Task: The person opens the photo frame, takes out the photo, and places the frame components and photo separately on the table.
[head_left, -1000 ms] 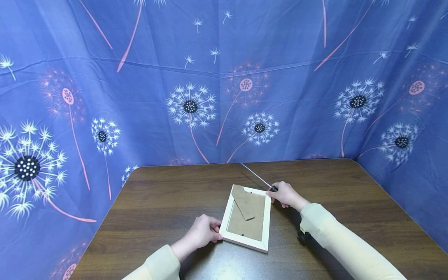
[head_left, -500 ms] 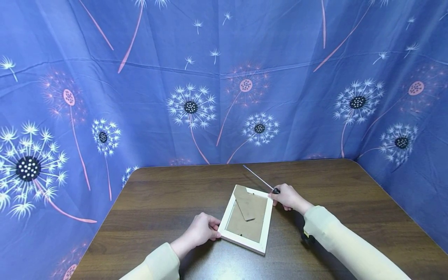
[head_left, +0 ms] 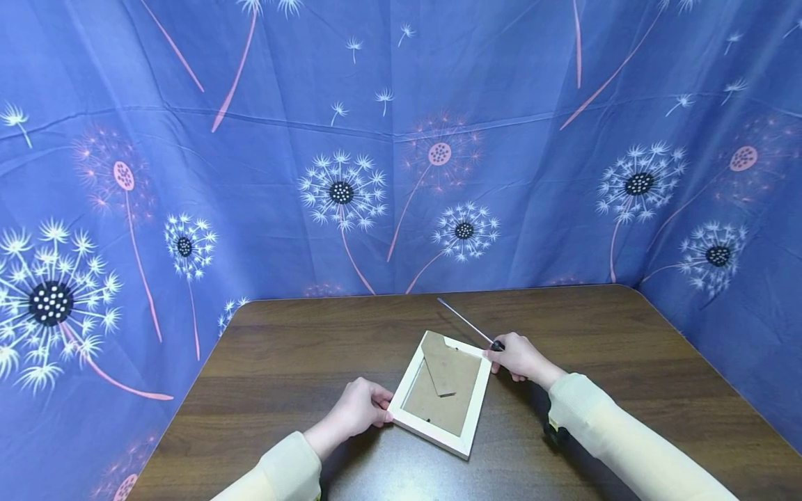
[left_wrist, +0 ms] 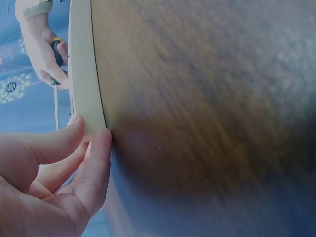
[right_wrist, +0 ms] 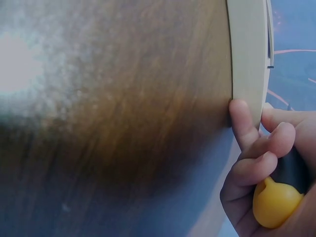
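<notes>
A white picture frame (head_left: pixel 479 407) lies back side up on the table, its brown backing board (head_left: pixel 460 376) and fold-out stand (head_left: pixel 438 362) showing. My left hand (head_left: pixel 357 408) pinches its near left corner between thumb and fingers; in the left wrist view the thumb is on top and a fingertip lies along the side edge. At the far right corner, my right hand (head_left: pixel 520 358) pinches the frame with thumb and index finger. The same hand holds a screwdriver (right_wrist: pixel 279 205) with a black and yellow handle in its curled fingers. The screwdriver's long shaft (head_left: pixel 464 320) points to the far left.
The dark wooden table (head_left: pixel 301 348) reaches back to a blue dandelion-print cloth (head_left: pixel 401 174) hanging behind it and at both sides. A dark object (head_left: pixel 554 433) shows under the right sleeve, too covered to make out.
The frame has turned a little clockwise on the table. My right hand has moved slightly right and nearer with the screwdriver; my left hand has shifted slightly left and away.
</notes>
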Demonstrator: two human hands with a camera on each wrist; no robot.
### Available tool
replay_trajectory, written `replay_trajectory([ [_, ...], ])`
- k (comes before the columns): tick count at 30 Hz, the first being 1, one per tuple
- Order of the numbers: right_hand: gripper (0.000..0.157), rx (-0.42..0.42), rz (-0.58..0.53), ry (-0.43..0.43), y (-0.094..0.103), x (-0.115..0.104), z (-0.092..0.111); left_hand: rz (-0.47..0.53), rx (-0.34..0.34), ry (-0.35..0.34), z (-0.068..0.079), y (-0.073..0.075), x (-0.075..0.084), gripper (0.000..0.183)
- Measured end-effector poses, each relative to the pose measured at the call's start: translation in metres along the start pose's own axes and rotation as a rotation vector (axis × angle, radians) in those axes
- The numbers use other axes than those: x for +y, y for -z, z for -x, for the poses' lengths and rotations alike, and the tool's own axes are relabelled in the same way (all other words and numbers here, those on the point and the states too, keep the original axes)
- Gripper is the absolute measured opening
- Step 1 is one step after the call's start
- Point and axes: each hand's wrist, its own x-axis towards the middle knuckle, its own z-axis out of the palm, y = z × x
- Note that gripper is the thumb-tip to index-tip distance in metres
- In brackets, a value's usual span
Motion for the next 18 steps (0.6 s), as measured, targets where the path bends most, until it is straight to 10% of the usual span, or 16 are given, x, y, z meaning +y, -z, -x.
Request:
replay_trajectory([
  [18, 0.017, -0.009, -0.023, 0.018, 0.000, 0.003, 0.014, -0.026, 0.010, -0.005, -0.005, 0.005, -0.002, 0.020],
])
